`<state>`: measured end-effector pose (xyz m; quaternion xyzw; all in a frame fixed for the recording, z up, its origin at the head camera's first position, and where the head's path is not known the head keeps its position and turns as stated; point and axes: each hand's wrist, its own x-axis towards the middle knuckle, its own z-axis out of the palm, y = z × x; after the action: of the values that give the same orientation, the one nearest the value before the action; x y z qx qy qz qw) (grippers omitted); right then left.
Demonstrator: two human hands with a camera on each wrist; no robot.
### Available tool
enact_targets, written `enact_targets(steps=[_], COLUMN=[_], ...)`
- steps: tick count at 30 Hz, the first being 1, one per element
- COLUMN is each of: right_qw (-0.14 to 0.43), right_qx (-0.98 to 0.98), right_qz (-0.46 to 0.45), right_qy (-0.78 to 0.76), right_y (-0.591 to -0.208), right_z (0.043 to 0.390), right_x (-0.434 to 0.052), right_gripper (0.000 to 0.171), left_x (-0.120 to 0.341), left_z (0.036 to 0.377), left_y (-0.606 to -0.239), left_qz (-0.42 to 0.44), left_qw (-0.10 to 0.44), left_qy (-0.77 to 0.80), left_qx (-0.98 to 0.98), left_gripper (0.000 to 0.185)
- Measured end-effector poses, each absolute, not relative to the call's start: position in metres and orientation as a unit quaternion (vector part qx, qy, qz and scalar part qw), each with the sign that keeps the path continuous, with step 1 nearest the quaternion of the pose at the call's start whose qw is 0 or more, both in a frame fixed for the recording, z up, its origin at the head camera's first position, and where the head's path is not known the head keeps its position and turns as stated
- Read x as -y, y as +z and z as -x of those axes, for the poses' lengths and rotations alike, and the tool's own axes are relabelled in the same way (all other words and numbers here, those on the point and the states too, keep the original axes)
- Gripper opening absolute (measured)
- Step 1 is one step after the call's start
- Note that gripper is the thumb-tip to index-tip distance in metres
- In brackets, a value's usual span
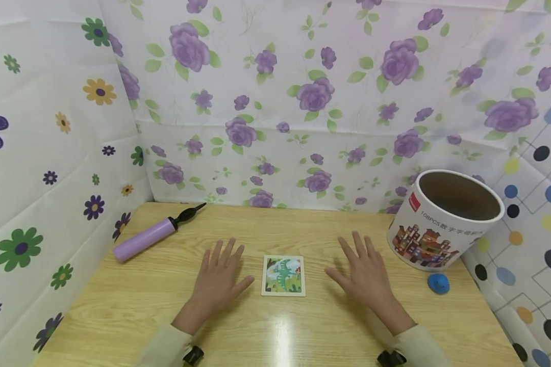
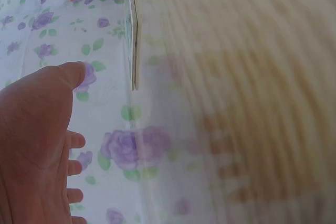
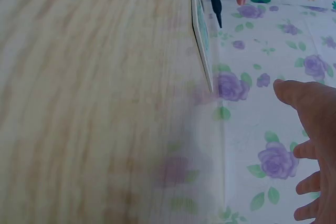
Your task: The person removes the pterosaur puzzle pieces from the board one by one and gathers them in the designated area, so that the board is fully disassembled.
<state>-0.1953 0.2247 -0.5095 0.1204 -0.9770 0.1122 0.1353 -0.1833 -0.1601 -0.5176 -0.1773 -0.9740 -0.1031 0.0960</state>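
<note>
A small square picture board [image 1: 283, 276] with a pale rim and a green dinosaur on it lies flat on the table between the two hands. To its left, my left hand [image 1: 218, 280] is spread with straight fingers and holds nothing. My right hand [image 1: 365, 276] is spread in the same way on the other side, its thumb towards the board. Neither hand touches the board. In the left wrist view the left hand [image 2: 39, 108] is apart from the tabletop. The board's thin edge [image 3: 202, 38] shows in the right wrist view.
A lilac hand pump [image 1: 147, 238] with a black nozzle lies at the back left of the wooden table [image 1: 239, 331]. At the right stands a large white printed bucket [image 1: 433, 229], with a small blue object [image 1: 438, 283] before it. Patterned cloth [image 1: 275, 102] hangs around the table.
</note>
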Motion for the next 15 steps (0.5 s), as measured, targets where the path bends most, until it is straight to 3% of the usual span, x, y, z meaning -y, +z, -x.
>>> enact_targets(steps=[6,15], right_qw=[0.147,0.112], right_qx=[0.969,0.952], right_qz=[-0.152,-0.175], right_qy=[0.131,0.226], right_y=[-0.509,-0.504], right_z=[0.203,0.212], right_x=[-0.221,-0.212], right_gripper=[0.089,0.082], left_x=[0.154,0.14], left_z=[0.18,0.171], left_y=[-0.517,-0.513], left_qz=[0.185,0.197], left_qw=[0.083,0.055], left_qy=[-0.099,-0.08], left_qx=[0.974,0.976], left_gripper=[0.083,0.084])
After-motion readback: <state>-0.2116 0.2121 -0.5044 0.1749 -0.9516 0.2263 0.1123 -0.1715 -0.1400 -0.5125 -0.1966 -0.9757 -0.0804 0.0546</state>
